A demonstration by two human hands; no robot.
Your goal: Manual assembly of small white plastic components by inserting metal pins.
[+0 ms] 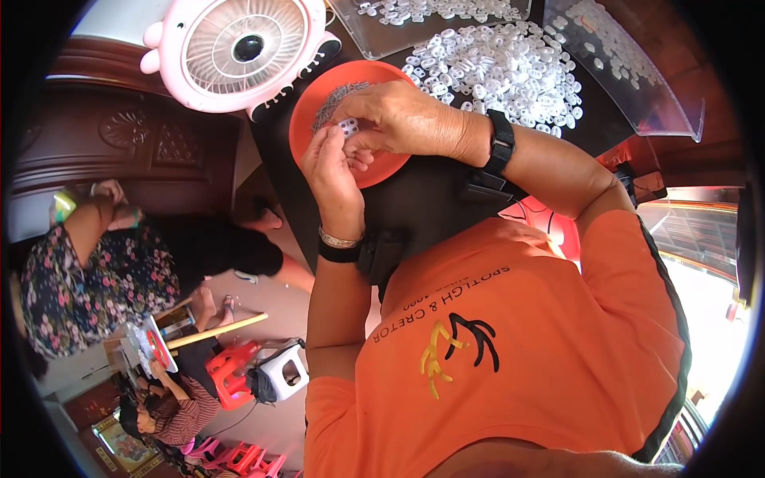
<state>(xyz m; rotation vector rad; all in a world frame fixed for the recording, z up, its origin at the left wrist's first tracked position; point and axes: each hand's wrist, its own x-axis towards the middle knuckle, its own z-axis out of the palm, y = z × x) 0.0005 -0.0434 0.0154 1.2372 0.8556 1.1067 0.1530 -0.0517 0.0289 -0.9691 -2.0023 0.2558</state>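
Note:
My left hand (333,175) is closed with its fingertips on a small white plastic piece with dark round holes (348,127). From the right, my right hand (406,119) curls over that piece, its fingers bent and pinched close to it. Whatever those fingers hold is too small or hidden to make out. Both hands are over a round orange dish (384,169). Many small grey metal bits (328,103) lie in the dish, partly covered by my right hand.
A heap of white oval plastic pieces (510,72) lies on the dark table (430,203). Clear trays (645,95) with similar pieces stand at the far side and right. A pink fan (239,52) is at the far left. Another person (103,279) sits left, beyond the table.

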